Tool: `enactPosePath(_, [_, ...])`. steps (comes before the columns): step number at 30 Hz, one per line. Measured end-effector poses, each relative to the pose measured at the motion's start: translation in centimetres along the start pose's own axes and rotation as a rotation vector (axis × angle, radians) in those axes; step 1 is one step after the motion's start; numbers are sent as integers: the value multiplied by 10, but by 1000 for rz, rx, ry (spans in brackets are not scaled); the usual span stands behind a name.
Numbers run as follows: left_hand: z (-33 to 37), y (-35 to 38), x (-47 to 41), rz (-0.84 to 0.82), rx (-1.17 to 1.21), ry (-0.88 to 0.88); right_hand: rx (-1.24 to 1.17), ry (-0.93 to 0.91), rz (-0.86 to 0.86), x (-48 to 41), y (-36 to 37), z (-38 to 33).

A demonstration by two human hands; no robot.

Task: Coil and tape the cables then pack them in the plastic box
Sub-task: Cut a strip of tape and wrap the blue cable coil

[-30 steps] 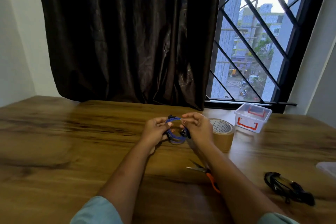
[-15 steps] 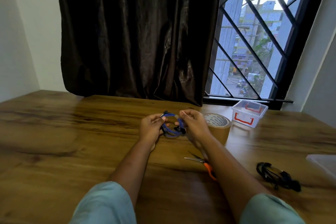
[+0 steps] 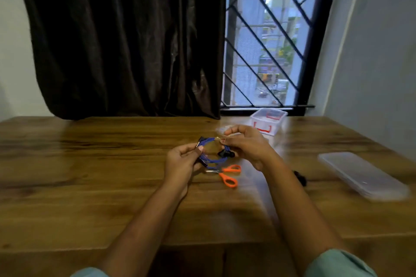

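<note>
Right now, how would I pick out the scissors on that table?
Look at the wooden table below the barred window. Near its middle, just nearer than the blue cable coil, lie the scissors. Only they have bright orange loop handles and a metal blade.

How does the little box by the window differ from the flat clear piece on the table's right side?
The plastic box is deep and stands far back by the window; the flat clear piece, probably a lid, is shallow and lies nearer, to the right. The box carries red clips; the flat piece shows none. Both are clear plastic resting on the wooden table.
</note>
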State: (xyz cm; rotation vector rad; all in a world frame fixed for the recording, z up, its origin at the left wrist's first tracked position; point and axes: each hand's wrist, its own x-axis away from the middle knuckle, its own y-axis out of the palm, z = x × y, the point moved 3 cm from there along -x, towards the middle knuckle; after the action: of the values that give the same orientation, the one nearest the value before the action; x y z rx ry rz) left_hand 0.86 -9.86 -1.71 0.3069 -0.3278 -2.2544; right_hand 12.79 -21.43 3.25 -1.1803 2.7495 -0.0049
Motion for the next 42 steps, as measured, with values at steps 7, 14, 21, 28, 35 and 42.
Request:
enactPosePath(7, [-29, 88, 53, -142, -105, -99, 93, 37, 325, 76, -89, 10])
enactPosePath(14, [-49, 117, 62, -138, -537, 30, 197, 132, 460, 113, -115, 43])
enactPosePath(21, [-45, 121, 63, -119, -920, 192, 314, 117, 460, 109, -120, 47])
enactPosePath(28, [-36, 118, 55, -212, -1245, 266, 457, 118, 387, 106, -117, 50])
enactPosePath(35, [-42, 110, 52, -167, -1308, 373, 593, 103, 415, 102, -107, 49])
enactPosePath(42, [-42, 105, 40, -186, -1271, 350, 726, 94, 385, 78, -108, 47])
